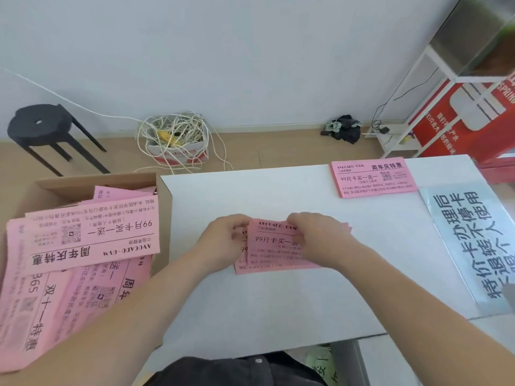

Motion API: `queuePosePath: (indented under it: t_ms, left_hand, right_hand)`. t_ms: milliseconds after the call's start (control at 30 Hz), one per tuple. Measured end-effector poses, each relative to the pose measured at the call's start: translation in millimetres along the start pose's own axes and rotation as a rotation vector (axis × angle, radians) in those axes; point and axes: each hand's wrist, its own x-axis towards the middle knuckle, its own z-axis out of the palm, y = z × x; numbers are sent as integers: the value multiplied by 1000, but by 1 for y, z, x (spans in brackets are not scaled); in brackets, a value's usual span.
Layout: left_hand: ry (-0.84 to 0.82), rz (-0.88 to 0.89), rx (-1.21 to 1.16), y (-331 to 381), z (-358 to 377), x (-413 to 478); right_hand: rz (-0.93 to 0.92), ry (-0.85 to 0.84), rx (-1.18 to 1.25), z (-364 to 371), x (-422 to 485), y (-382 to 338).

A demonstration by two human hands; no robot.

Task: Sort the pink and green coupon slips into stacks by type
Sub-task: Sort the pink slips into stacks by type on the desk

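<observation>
The white table [278, 302] fills the middle of your view, and the cardboard box [164, 201] sits against its nine o'clock edge, heaped with loose pink slips [83, 238] that carry at least two different prints and overhang the box toward you. A glossy printed sign [468, 240] lies flat at three o'clock. The sorted pink stack [373, 178] rests squared at one o'clock, well apart from your hands. At the table's centre lies the pink bundle [276, 254] you are working on, its lower edge on the table and its slips fanned out of line on both sides. Your left hand [223, 240] has its fingers curled round the bundle's upper left corner, and your right hand [315, 238] has its fingers curled over the upper right edge, so both hands grip the same bundle. The main risk, as I judge it, is that the uneven slips slide apart when you lift them, since neither hand holds the lower edge. A slip of the other print could also hide inside the fan and reach the wrong stack. The overhanging heap in the box may spill if your forearm brushes it. A green sheet [320, 363] shows only at six o'clock, below the table edge.
</observation>
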Motion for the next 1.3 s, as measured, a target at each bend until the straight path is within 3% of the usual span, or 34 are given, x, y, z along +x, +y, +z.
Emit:
queuePosePath:
  t_ms: [67,200,300,400,467,533,633,800,1067,1300]
  left_hand:
    - [44,-86,-160,5,0,-3]
    - [106,-220,-326,2,0,-5]
    - [113,-125,-139,-3,8,-8]
    - [166,-69,-112,-5,12,-11]
    - [214,-51,-157,0,11,-12]
    - [256,3,-174,4,10,-13]
    - [271,76,-204,13,10,-16]
    - [291,113,-253,24,17,-21]
    - [352,-63,-163,-16,33,-15]
    - [367,20,-108,-16,61,-7]
  right_hand:
    - [-70,64,-102,16,14,-4]
    - [-197,270,-65,39,30,0]
    - [-246,386,74,45,32,4]
    - [-89,487,146,43,22,16]
    - [112,424,364,37,8,28]
    - [267,345,772,29,-8,38]
    - [387,407,1188,24,-27,48]
    - [385,566,1247,26,-41,54]
    - [484,524,1394,63,-42,51]
    - [549,666,1341,68,-23,16]
